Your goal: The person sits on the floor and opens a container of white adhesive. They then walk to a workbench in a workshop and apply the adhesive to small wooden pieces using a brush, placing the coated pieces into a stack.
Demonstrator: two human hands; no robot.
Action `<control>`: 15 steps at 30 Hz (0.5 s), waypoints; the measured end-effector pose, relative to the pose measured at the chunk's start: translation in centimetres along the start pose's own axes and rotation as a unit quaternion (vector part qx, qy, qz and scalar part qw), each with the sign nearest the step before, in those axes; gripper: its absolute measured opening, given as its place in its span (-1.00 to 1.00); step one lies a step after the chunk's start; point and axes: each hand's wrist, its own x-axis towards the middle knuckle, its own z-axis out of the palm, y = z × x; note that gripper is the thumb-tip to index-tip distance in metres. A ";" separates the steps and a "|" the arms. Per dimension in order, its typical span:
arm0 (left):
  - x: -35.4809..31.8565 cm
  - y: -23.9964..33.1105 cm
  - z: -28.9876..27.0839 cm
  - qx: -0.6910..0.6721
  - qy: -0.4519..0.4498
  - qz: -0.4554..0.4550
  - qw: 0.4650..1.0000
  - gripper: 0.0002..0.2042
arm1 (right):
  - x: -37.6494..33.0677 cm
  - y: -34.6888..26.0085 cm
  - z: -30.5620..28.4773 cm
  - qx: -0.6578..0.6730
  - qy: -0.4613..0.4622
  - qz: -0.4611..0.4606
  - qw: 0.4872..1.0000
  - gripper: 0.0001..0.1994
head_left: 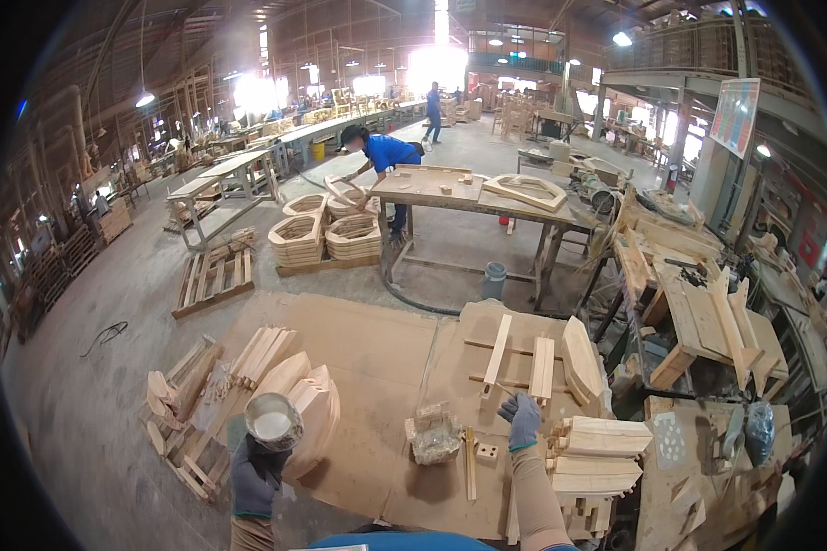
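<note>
My left hand (255, 473), in a dark grey glove, is closed around a round tin (273, 421) with a white substance inside. Beside the tin lie curved wooden pieces (314, 418). My right hand (523, 418), gloved in grey, is closed over the right side of the cardboard-covered table; a thin thing seems to stick out from its fingers, too small to name. Just beyond it, a short wooden block (542, 363) and a longer wooden strip (497, 351) rest across thin rails. A crusted box-like container (434, 435) stands between my hands.
Stacked wooden pieces (599, 455) lie right of my right forearm. More wooden parts (188, 381) are piled at the left edge. Ahead stands a workbench (432, 188) with a wooden frame (526, 191); a person in blue (390, 154) bends beside stacked frames (299, 234). A grey bin (493, 280) stands beyond my table.
</note>
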 end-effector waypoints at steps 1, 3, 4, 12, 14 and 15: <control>-0.2 0.1 -0.1 -0.019 0.007 -0.007 1.000 -0.61 | 0.3 0.4 0.0 -0.003 0.001 -0.004 1.000 -0.81; -0.6 0.3 -0.5 -0.053 0.024 -0.023 0.998 -0.61 | 0.9 1.1 0.2 -0.008 0.015 -0.016 1.000 -0.83; -0.6 0.5 -0.6 -0.047 0.028 -0.001 0.999 -0.60 | 1.1 1.4 0.7 -0.010 0.031 -0.020 0.999 -0.83; -2.6 1.7 -3.6 0.018 0.061 0.024 0.998 -0.62 | 0.8 4.4 0.6 0.003 0.066 -0.042 0.997 -0.84; -2.5 2.1 -4.7 -0.004 0.018 0.004 1.000 -0.63 | 1.1 4.4 0.5 0.022 0.085 -0.069 0.994 -0.83; -2.9 2.6 -5.2 -0.010 0.005 -0.001 1.000 -0.63 | 0.5 4.8 0.8 0.021 0.091 -0.072 0.993 -0.83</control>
